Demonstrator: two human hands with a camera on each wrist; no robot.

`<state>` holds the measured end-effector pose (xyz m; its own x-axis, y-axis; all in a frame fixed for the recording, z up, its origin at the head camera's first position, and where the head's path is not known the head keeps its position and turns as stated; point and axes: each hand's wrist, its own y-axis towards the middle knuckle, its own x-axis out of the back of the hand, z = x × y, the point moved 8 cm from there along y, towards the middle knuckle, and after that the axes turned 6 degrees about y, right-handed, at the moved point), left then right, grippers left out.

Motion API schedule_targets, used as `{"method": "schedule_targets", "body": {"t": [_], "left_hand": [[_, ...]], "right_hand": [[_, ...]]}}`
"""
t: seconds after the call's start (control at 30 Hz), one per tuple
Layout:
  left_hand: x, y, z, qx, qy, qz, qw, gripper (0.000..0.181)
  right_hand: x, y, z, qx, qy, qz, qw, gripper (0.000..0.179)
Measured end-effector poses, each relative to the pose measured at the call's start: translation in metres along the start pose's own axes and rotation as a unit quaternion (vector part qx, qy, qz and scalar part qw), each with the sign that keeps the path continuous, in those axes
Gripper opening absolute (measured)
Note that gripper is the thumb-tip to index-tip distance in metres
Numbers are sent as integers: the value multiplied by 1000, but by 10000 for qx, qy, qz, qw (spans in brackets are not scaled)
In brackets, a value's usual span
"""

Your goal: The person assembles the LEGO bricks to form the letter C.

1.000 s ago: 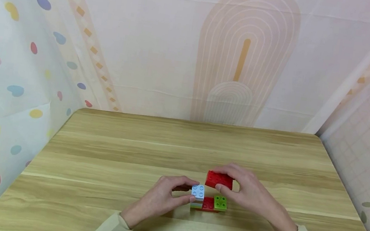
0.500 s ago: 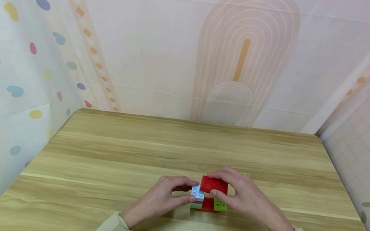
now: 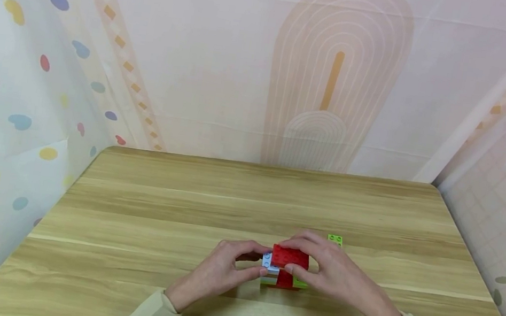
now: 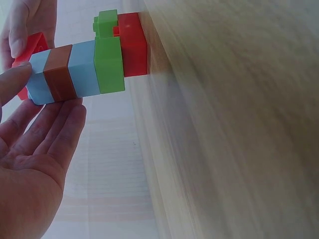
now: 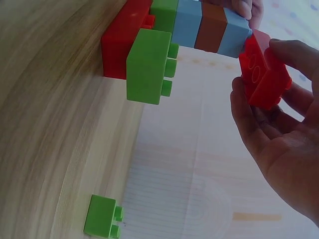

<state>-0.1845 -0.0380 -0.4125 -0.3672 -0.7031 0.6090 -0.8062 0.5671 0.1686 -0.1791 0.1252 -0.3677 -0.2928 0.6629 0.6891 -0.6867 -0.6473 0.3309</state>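
Note:
My left hand [image 3: 228, 265] pinches the top light blue brick [image 4: 41, 79] of a small tower between thumb and fingers. Below that brick come a brown brick [image 4: 61, 74], another light blue brick [image 4: 83, 69] and a green brick [image 4: 108, 65], all on one end of a red base brick [image 4: 133, 47]. A second green brick [image 5: 147, 67] sits on the base's other end. Between thumb and fingers, my right hand [image 3: 334, 269] holds a red brick [image 3: 289, 257], tilted in the right wrist view, with one end right at the tower's top.
A loose green brick [image 3: 335, 238] lies on the wooden table [image 3: 178, 207] behind my right hand. Patterned cloth [image 3: 227, 68] hangs behind the table and along its sides.
My right hand has moved left and toward me, bringing the red brick over part of the top light blue brick. The loose green brick has come into sight. My left hand stays put.

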Motion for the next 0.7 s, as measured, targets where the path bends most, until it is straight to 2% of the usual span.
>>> {"method": "schedule_targets", "body": {"t": [0.7], "left_hand": [[0, 0, 1, -21, -104, -4, 9999, 30]], "right_hand": [[-3, 1, 5, 280, -96, 171, 9994, 29]]}}
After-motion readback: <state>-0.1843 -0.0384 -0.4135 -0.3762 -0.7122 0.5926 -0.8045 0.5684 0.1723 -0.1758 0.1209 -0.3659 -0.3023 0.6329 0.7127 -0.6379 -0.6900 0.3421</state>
